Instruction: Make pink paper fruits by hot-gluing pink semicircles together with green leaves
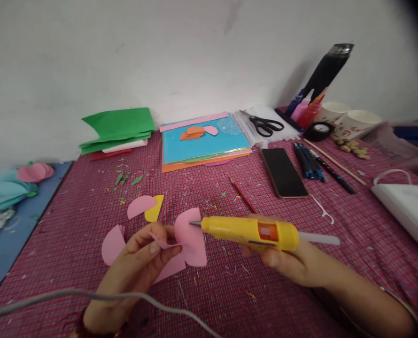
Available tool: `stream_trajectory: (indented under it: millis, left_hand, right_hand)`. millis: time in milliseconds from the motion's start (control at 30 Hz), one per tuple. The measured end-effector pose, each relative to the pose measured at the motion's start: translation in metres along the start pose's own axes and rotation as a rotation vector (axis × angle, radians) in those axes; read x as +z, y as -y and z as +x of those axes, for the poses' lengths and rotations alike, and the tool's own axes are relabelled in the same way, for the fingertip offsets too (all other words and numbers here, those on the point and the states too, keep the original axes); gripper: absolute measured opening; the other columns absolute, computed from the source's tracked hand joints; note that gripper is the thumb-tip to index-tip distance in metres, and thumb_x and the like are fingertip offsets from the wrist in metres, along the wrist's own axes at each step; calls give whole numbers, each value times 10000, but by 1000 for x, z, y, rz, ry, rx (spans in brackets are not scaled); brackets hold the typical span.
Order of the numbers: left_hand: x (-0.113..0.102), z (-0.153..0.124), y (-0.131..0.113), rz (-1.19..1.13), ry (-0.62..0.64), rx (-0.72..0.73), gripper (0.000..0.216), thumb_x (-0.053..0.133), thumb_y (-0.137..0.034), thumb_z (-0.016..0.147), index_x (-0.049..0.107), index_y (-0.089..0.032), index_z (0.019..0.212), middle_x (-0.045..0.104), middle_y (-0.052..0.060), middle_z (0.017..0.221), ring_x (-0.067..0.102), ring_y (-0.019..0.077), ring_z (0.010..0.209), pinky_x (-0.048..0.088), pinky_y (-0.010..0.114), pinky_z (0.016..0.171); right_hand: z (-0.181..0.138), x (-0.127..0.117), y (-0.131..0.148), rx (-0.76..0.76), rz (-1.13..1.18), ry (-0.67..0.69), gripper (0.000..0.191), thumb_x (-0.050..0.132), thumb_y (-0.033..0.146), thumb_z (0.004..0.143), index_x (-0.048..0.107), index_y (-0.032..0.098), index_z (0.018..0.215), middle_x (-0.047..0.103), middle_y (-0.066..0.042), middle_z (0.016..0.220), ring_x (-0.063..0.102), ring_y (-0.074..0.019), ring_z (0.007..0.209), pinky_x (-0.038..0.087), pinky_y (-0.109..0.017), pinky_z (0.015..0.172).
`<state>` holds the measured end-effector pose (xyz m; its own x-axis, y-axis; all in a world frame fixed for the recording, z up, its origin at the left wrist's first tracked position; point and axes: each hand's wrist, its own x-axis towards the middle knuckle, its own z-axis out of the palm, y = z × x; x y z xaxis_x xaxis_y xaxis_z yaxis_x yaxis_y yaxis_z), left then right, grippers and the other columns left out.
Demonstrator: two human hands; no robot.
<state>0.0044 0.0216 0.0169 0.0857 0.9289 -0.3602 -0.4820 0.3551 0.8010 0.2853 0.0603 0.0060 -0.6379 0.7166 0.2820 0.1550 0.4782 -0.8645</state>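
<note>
Pinched in my left hand is a folded pink paper piece with a rounded edge, held above the cloth. My right hand is wrapped round a yellow glue gun, which lies sideways with a clear glue stick poking from its back. The gun's metal nozzle points left and overlaps the pink paper in view; whether it touches I cannot tell. Around my left hand lie more pink pieces, a pink half-round and a yellow paper piece.
A grey cord crosses the front. Green paper and a blue sheet stack lie by the wall. Scissors, a phone, pens, paper cups and a white box occupy the right side. Paper scraps litter the checked cloth.
</note>
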Motion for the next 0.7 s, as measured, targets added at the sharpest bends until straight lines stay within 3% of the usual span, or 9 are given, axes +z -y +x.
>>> stream_trajectory:
  millis: [267,500,600,700]
  left_hand:
    - [-8,9,-1,-127,-26,71,124,805,-146,669,721,-198,745,680,-25,782,686,102,753,589,166,786]
    - [-10,10,-2,-148,-98,89,221,841,-163,618,730,-218,802,694,-45,797,692,105,765,587,152,768]
    - [-11,9,-1,-77,-56,86,159,828,-199,645,722,-222,761,684,-27,803,682,105,753,580,159,770]
    - [-10,7,-1,39,49,105,90,785,-250,710,702,-220,693,673,-5,839,668,121,800,569,194,792]
  right_hand:
    - [5,-4,7,-22,118,68,439,371,561,943,545,183,802,507,-22,731,501,-118,606,469,-239,551]
    - [-6,-6,-3,-12,5,35,385,376,505,960,580,180,947,598,-76,865,567,-139,691,514,-261,613]
    - [-9,-5,-6,6,-14,23,384,395,509,954,566,186,1073,613,-113,1011,606,-159,792,527,-269,646]
    - [-7,-4,-4,-14,3,14,371,402,503,955,553,189,1080,622,-91,952,604,-151,760,520,-265,645]
